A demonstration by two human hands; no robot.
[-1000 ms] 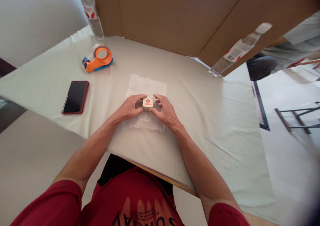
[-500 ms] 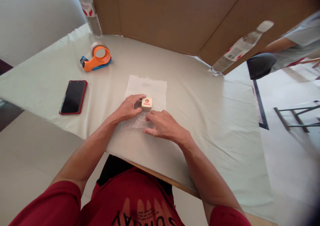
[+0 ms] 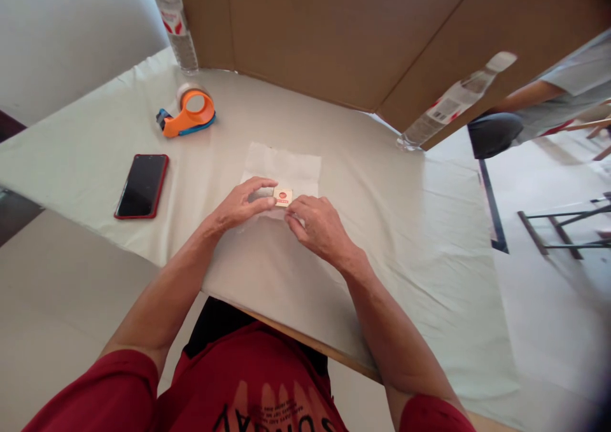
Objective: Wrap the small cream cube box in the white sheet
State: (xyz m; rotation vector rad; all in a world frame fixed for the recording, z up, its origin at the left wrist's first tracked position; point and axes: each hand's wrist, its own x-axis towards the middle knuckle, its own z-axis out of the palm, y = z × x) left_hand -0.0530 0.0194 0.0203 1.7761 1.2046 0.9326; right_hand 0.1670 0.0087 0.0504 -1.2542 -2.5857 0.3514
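A small cream box (image 3: 283,196) with red print on top sits on a white translucent sheet of bubble wrap (image 3: 298,167) on the table. My left hand (image 3: 245,203) has its thumb and forefinger against the box's left side, front and back. At the box's front right corner, my right hand (image 3: 317,223) is closed, its thumb and fingertips pinched together at the near part of the wrap. The fingers partly hide what lies between them.
An orange and blue tape dispenser (image 3: 191,115) and a red-cased phone (image 3: 142,186) lie on the left of the clothed table (image 3: 405,228). Water bottles (image 3: 179,34) (image 3: 453,104) stand by a cardboard panel (image 3: 324,31). Another person's arm (image 3: 529,95) shows at right.
My right hand has moved up to the box and its fingers have closed. The near part of the bubble wrap no longer lies spread toward me. My left thumb has shifted onto the box's front.
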